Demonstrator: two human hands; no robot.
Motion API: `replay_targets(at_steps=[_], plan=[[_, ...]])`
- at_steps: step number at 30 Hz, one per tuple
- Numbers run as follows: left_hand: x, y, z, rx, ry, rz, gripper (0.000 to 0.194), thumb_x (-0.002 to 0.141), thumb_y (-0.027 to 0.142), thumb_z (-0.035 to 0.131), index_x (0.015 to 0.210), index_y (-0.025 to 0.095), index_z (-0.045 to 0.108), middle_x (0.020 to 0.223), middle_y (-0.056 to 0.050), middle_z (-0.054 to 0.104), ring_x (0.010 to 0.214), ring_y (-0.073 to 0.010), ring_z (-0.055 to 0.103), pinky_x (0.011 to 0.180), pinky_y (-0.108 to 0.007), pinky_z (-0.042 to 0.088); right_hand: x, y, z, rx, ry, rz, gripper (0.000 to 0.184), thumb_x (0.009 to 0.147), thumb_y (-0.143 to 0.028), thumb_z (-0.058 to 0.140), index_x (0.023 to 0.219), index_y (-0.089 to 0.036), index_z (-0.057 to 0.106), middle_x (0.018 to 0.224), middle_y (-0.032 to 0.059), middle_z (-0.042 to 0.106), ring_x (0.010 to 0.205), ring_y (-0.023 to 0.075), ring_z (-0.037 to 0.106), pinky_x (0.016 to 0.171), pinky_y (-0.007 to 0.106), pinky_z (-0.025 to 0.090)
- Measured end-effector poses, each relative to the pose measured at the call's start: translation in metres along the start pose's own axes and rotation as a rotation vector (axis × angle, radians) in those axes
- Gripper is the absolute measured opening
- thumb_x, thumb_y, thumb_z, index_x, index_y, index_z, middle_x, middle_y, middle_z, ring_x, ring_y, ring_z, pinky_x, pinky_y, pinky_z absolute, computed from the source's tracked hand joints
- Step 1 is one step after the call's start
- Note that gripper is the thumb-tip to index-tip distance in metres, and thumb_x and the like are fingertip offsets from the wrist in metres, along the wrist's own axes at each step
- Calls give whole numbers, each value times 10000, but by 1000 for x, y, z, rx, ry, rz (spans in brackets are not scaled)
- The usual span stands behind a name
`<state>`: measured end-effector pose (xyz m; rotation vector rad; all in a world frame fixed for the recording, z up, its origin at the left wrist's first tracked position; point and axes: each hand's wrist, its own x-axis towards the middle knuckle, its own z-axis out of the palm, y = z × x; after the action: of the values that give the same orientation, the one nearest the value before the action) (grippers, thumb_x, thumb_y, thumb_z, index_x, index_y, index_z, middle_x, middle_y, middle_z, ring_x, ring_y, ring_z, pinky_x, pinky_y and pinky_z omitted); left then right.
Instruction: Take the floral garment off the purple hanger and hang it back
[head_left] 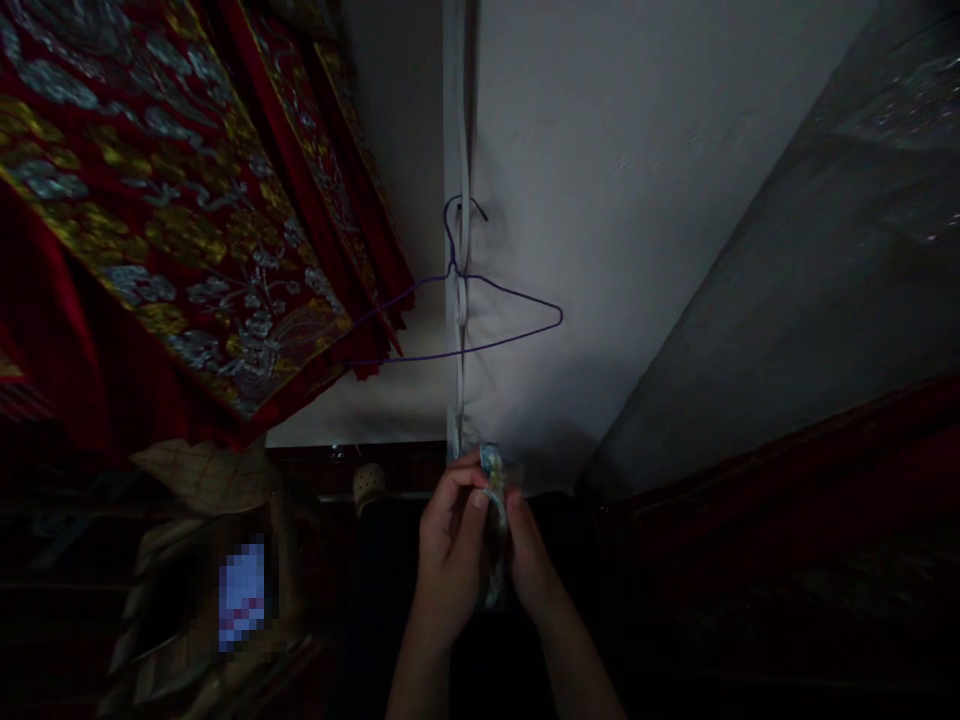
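Low in the middle of the head view, my left hand (pixel 454 525) pinches a crumpled strip of pale blue-green and yellowish cloth (pixel 493 520) between thumb and fingers. On the strip's other side my right hand (pixel 529 550) is closed against it, its fingers partly hidden and a little blurred. The cloth hangs down between both palms, and its lower end fades into the dark. Above the hands, a thin purple wire hanger (pixel 517 341) hangs by its hook against the wall, bare on the side that shows.
Red embroidered cloth (pixel 172 250) hangs at the left, overlapping the hanger's left end. A white cord (pixel 463 130) runs down the pale wall (pixel 637 150). A lit, pixelated screen (pixel 241 595) is at lower left, and a beige clog (pixel 368 487) is near the floor. Grey sheeting (pixel 795 300) slopes at the right.
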<state>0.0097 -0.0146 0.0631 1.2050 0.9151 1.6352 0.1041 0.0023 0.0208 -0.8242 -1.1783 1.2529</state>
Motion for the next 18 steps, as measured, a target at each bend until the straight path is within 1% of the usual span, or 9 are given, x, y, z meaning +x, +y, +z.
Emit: replay_targets(at_steps=[2, 4, 5, 7, 9, 10, 12, 15, 18], plan=[[5, 2, -3, 122, 23, 78, 189, 971, 390, 595, 934, 222, 674, 1230, -71, 691, 1266, -241, 586, 1074, -331, 424, -2, -17, -4, -56, -128, 4, 520, 874, -587, 653, 1277, -260, 657, 1228, 73, 693, 1215, 272, 603, 1063, 400, 453], [13, 3, -11, 183, 27, 137, 186, 989, 383, 563, 951, 224, 650, 1262, -71, 673, 1329, -239, 535, 1108, -335, 392, 2, -32, -9, -135, -263, 20, 464, 812, -454, 750, 1212, -229, 684, 1061, 44, 725, 980, 232, 671, 874, 330, 532], [16, 3, -17, 193, 7, 145, 196, 1002, 394, 535, 983, 226, 634, 1293, -73, 657, 1326, -237, 536, 1098, -335, 402, 6, -38, -12, -189, -305, 17, 361, 808, -391, 745, 1116, -206, 715, 934, 23, 722, 838, 199, 664, 752, 287, 530], [21, 0, -30, 215, -109, 93, 265, 1027, 436, 458, 1136, 235, 594, 1350, -86, 625, 1263, -232, 580, 1051, -338, 445, 20, -50, -19, -311, -344, -48, 124, 816, -275, 681, 859, -172, 733, 721, -7, 663, 659, 152, 595, 602, 239, 462], [25, -5, -44, 318, -294, -6, 368, 1034, 472, 413, 1274, 232, 553, 1332, -96, 644, 1183, -233, 624, 1026, -344, 466, 40, -65, -25, -385, -348, -183, 99, 787, -195, 641, 728, -165, 714, 673, -4, 650, 643, 149, 589, 597, 238, 446], [27, -7, -51, 412, -396, -53, 392, 1024, 484, 429, 1277, 220, 573, 1266, -95, 681, 1130, -240, 647, 1010, -345, 474, 51, -74, -27, -399, -339, -258, 83, 761, -172, 648, 752, -168, 730, 704, 3, 673, 669, 157, 609, 621, 243, 459], [31, -12, -65, 631, -519, -106, 361, 977, 491, 521, 1125, 201, 675, 1061, -81, 745, 988, -257, 683, 943, -342, 497, 77, -90, -29, -394, -256, -369, 250, 729, -154, 668, 958, -189, 763, 782, 9, 710, 705, 167, 636, 650, 254, 478], [42, -11, -86, 755, -404, -120, 264, 854, 475, 689, 911, 222, 737, 812, -71, 738, 795, -274, 688, 766, -312, 506, 122, -101, -28, -362, -8, -437, 470, 746, -190, 653, 1214, -220, 696, 871, 20, 723, 758, 182, 649, 679, 271, 497], [54, 2, -105, 719, -297, -121, 231, 836, 458, 710, 878, 235, 751, 799, -67, 736, 775, -269, 684, 702, -281, 475, 172, -83, -30, -374, 117, -412, 334, 801, -276, 579, 1093, -217, 730, 863, 29, 716, 866, 205, 648, 762, 292, 506]])
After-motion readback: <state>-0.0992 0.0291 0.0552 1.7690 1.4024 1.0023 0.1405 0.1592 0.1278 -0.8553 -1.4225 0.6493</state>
